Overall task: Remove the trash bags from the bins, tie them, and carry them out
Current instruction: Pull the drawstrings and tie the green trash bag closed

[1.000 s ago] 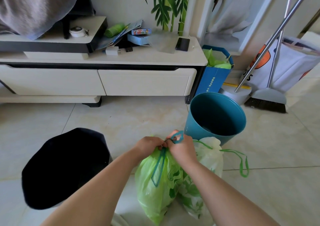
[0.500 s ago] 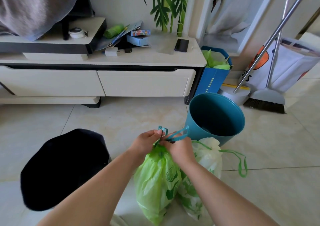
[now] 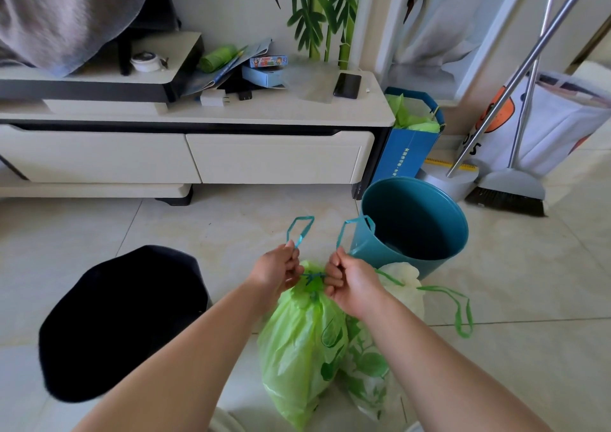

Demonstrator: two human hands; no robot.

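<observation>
both hands are sitting right over the top of the green bag (image 3: 302,342), fists closed. the left hand (image 3: 276,271) is gripping one teal drawstring loop (image 3: 300,230), which is sticking up out of the fist, and the right hand (image 3: 347,281) is gripping the other loop (image 3: 355,228) the same way. between the two fists there's a small teal knot (image 3: 312,278) sitting on the gathered neck of the bag, with the string running taut from each fist into it. the hands are close together but not touching.

the green bag is hanging or standing on the tile floor (image 3: 529,299) between the forearms, can't tell which. it's looking full and bunched at the top. right beside it, touching on the right, there's a white bag (image 3: 370,365) with green leaf prints, its neck cinched and its green drawstring (image 3: 459,312) lying loose on the floor.

just behind the bags the teal bin (image 3: 416,223) is standing upright with no liner in it. off to the left a black bin (image 3: 122,319) is sitting on the floor, its inside too dark to make out.

further back a low cream cabinet (image 3: 198,157) is running along the wall with a phone (image 3: 347,85), some boxes and papers on top. a blue paper bag (image 3: 408,154) is standing at its right end, and a broom (image 3: 510,190) is leaning by the wall past that.
</observation>
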